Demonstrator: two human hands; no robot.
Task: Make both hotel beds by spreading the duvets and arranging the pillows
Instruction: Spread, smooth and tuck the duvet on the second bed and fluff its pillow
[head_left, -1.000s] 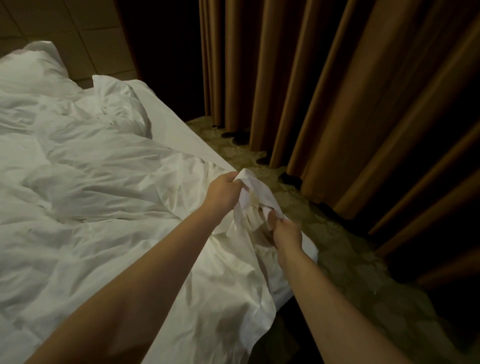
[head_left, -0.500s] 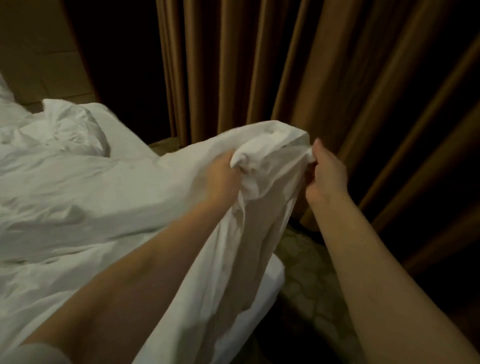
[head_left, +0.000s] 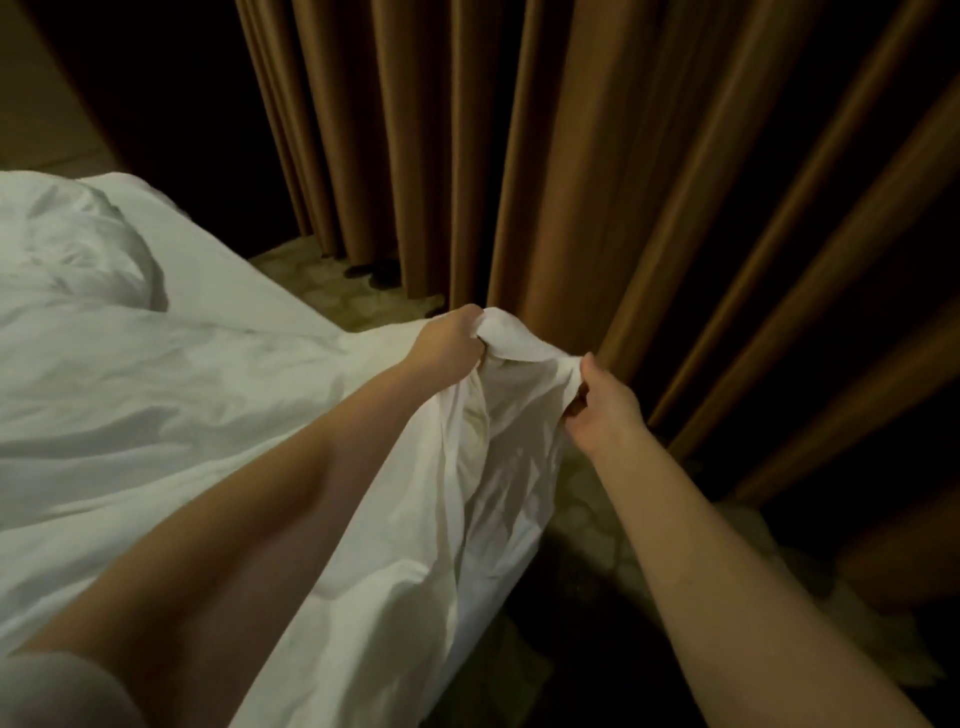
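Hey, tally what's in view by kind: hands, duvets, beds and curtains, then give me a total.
Hands: 2, the left hand and the right hand, both gripping the duvet's edge
Duvets: 1, the white duvet
Beds: 1, the bed
Curtains: 1, the brown pleated curtain; I cannot tell separate panels apart
Total: 5

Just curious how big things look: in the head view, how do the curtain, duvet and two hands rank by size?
Largest: curtain.
Next: duvet, partly hidden by the arms.
Smallest: left hand and right hand, which look alike, so unranked.
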